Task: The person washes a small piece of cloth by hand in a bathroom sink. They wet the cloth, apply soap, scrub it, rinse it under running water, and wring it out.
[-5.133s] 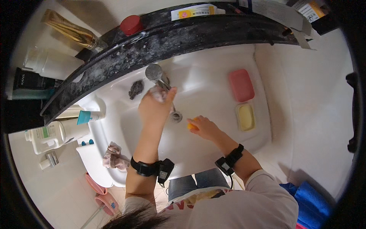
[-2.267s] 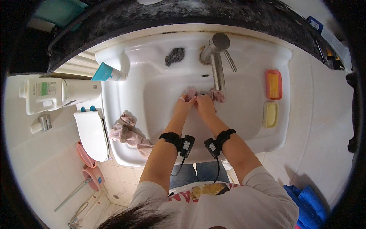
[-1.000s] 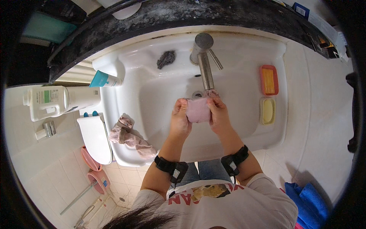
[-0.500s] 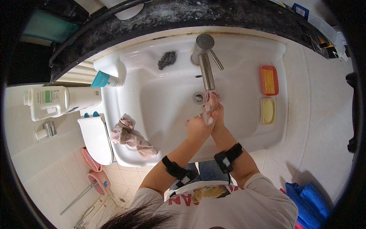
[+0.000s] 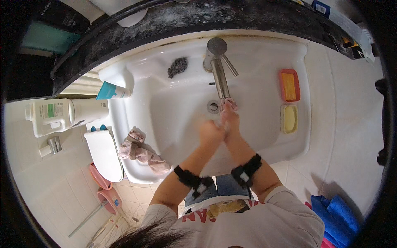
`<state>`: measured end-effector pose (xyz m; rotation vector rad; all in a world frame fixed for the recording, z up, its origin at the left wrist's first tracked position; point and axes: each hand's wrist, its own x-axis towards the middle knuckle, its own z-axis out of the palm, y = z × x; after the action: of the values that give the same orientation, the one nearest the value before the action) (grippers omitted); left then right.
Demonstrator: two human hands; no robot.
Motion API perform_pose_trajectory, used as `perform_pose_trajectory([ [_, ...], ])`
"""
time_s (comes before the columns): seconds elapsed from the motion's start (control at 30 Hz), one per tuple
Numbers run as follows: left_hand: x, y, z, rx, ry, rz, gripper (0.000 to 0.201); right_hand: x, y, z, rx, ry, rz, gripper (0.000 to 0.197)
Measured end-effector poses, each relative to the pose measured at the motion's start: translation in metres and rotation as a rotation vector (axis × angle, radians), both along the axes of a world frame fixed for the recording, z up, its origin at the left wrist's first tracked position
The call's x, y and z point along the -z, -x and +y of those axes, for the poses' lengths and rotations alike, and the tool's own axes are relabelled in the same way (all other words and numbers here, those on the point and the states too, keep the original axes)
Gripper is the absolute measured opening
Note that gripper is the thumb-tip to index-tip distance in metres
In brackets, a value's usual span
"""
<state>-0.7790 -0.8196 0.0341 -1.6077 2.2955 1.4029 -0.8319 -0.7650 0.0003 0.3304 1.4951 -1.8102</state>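
Under the spout of the metal faucet (image 5: 219, 76), a wet, crumpled pink sock (image 5: 228, 105) is bunched up in my hands. My right hand (image 5: 232, 122) is closed around it, close below the spout. Pressed against it from the left is my left hand (image 5: 211, 133), blurred by motion, its fingers curled in on the sock's lower part. Most of the sock is hidden by the fingers. A second pink sock (image 5: 142, 152) with a greyish patch lies crumpled on the left front rim of the white sink (image 5: 173, 159).
Right rim: a red soap dish (image 5: 289, 85) with an orange bar and a pale dish (image 5: 289, 118) with yellow soap. Back left: a dark scrubber (image 5: 178, 67) and a teal-white tube (image 5: 113, 90). A white jug (image 5: 51, 116) stands left. A dark ledge (image 5: 186, 20) runs behind.
My left hand has shifted slightly down and left along the sock and is now smeared by motion. My right hand still holds the sock under the spout. The whole view has shifted slightly.
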Motion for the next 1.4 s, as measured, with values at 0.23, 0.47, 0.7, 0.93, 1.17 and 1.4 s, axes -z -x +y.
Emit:
perform_pose_trajectory([
  [0.23,0.0,-0.003,0.0,0.024,0.018,-0.025,0.067,-0.01,0.001,-0.005,-0.1,-0.019,-0.002,0.024],
  [0.47,-0.004,-0.003,-0.004,-0.058,-0.178,-0.067,0.066,-0.022,0.0,-0.007,-0.134,-0.173,-0.291,0.027],
  [0.7,-0.013,0.006,-0.004,-0.031,-0.125,-0.029,0.067,0.01,0.003,-0.004,0.088,0.197,-0.168,0.022],
  [0.93,0.001,0.009,-0.011,-0.108,-0.237,-0.006,0.064,-0.005,-0.008,-0.004,0.006,-0.02,0.125,0.029],
  [1.17,-0.003,-0.016,-0.031,-0.353,-0.988,0.424,0.057,-0.008,0.043,0.004,-0.072,0.015,0.02,0.032],
  [1.4,-0.007,0.002,-0.013,-0.289,-0.143,0.349,0.055,-0.001,-0.001,0.001,-0.151,0.059,-0.028,0.026],
])
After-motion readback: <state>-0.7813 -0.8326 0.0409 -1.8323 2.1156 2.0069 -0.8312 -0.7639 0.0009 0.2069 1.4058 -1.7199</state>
